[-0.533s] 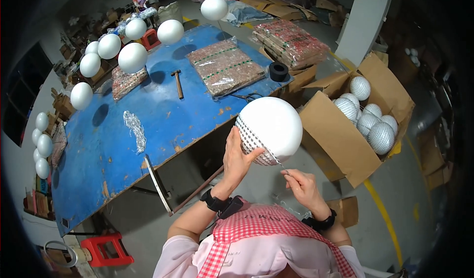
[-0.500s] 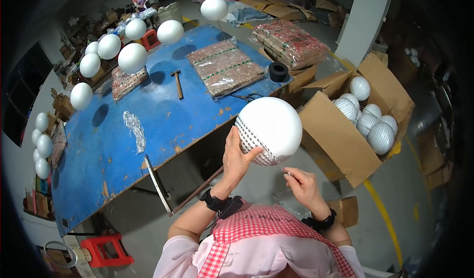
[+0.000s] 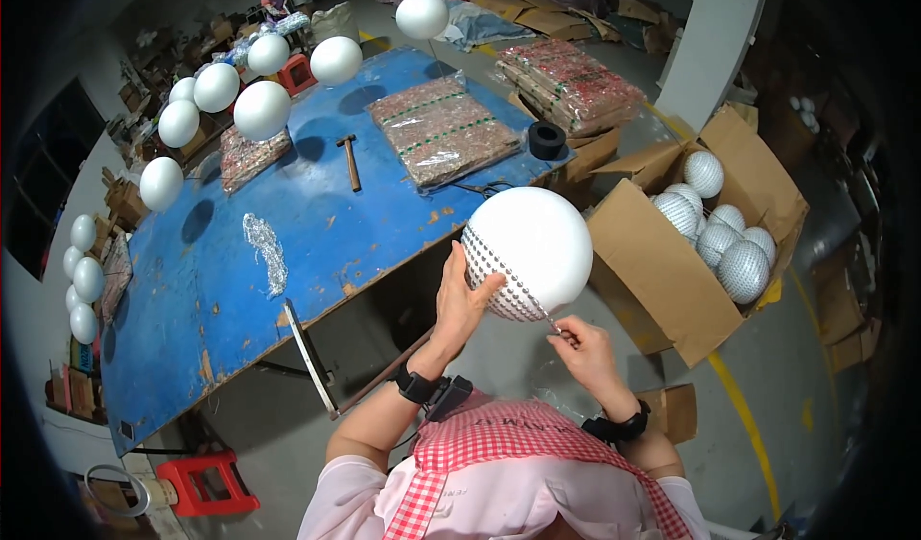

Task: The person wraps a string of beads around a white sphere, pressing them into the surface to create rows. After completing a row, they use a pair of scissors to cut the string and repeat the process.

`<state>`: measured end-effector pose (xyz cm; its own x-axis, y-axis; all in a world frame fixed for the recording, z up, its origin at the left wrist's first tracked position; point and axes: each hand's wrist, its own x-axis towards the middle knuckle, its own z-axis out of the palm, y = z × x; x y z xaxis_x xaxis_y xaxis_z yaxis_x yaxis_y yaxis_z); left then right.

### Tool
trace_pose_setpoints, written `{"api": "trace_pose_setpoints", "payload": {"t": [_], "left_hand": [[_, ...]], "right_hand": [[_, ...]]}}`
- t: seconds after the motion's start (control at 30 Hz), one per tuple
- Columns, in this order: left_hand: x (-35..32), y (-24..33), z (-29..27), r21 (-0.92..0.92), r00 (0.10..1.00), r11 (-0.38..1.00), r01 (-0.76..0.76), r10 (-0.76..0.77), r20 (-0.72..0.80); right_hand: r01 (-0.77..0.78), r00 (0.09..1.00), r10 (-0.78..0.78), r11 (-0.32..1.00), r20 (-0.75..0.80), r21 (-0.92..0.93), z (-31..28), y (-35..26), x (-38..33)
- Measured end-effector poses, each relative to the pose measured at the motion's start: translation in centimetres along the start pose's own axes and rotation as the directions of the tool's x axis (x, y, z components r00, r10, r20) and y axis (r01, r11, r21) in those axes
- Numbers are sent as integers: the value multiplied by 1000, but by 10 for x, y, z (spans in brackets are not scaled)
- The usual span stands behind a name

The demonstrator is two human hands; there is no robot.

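A large white foam ball [image 3: 537, 243] hangs in front of me, its lower left part covered with rows of small silver studs. My left hand [image 3: 462, 295] presses flat against the studded side and holds the ball up. Just below the ball, my right hand [image 3: 580, 340] pinches the end of a thin silver bead strand [image 3: 537, 305] that runs up onto the ball. Both wrists wear black bands.
A blue worktable [image 3: 288, 243] carries a hammer [image 3: 348, 161], bagged sequin sheets [image 3: 441, 132], a black tape roll [image 3: 547, 139] and plain white balls on stands [image 3: 261, 108]. An open cardboard box [image 3: 662, 262] on my right holds several studded balls. A red stool [image 3: 216, 482] stands lower left.
My right hand has moved up closer to the ball's underside with the strand. The ball and my left hand stay about where they were.
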<state>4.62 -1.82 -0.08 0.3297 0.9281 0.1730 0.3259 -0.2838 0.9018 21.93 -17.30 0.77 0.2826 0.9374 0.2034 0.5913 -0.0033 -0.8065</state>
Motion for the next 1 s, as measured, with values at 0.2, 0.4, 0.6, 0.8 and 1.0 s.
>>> {"api": "trace_pose_setpoints", "payload": {"t": [0.2, 0.4, 0.6, 0.8, 1.0], "left_hand": [[5, 2, -3, -291, 993, 951, 103, -116, -28], [-2, 2, 5, 15, 989, 989, -145, 146, -25], [4, -6, 6, -84, 991, 989, -120, 114, -77], [9, -9, 7, -160, 997, 986, -44, 34, -63], [10, -7, 3, -153, 999, 988, -19, 13, -40]], "right_hand": [[-375, 880, 276, 903, 386, 210, 9, 31, -1], [-301, 949, 173, 741, 262, 601, -7, -6, 16], [-188, 977, 121, 875, 175, 445, -14, -22, 7], [124, 984, -148, 967, 95, 224, -13, -30, 7], [203, 964, -236, 950, 119, 236, -12, -43, 12]]}}
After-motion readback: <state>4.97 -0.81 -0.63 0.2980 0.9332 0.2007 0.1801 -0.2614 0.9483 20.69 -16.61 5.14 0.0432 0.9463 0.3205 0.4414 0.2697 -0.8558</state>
